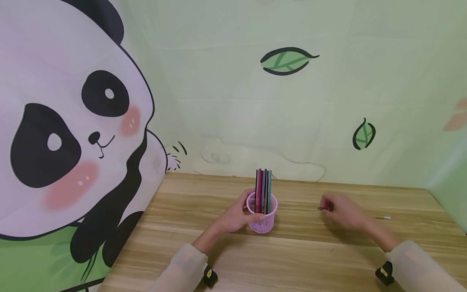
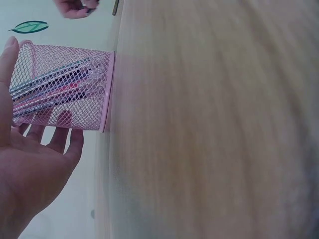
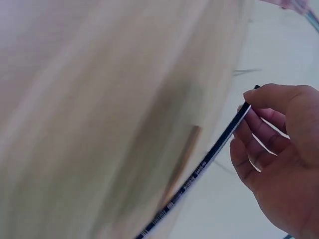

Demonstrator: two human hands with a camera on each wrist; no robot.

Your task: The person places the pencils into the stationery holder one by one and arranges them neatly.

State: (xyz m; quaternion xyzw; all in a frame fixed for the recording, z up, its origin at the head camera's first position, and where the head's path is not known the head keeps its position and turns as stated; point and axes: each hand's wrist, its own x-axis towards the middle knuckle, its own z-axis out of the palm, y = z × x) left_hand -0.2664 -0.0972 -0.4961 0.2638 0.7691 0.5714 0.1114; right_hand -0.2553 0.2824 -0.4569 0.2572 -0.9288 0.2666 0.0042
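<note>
A large panda mural (image 1: 69,134) covers the wall at the left, running down past the table's left edge; pale green walls with painted leaves (image 1: 287,61) stand behind the far edge and at the right; the wooden table (image 1: 292,259) is light, with long grain.

Near the middle of the table, toward its far edge, stands a pink mesh cup (image 1: 262,217), upright, with a bunch of coloured pencils (image 1: 263,190) standing in it; the left hand (image 1: 237,217) lies against the cup's left side, thumb at the rim and fingers bent round the wall, so it grasps the cup; the left wrist view shows what the head view cannot, the pencils seen through the mesh and the fingers spread along the cup's side, with its base flat on the wood.

To the right of the cup, well apart from it, the right hand (image 1: 343,211) hovers low over the table; in the head view it is blurred and only a dark tip shows at its fingers; the right wrist view makes it plain, the thumb and fingers pinch the top of a dark pencil (image 3: 209,159) with pale lettering, slanting down toward the wood; beyond the hand, toward the table's right edge, a small pale pencil (image 1: 383,217) lies flat
</note>
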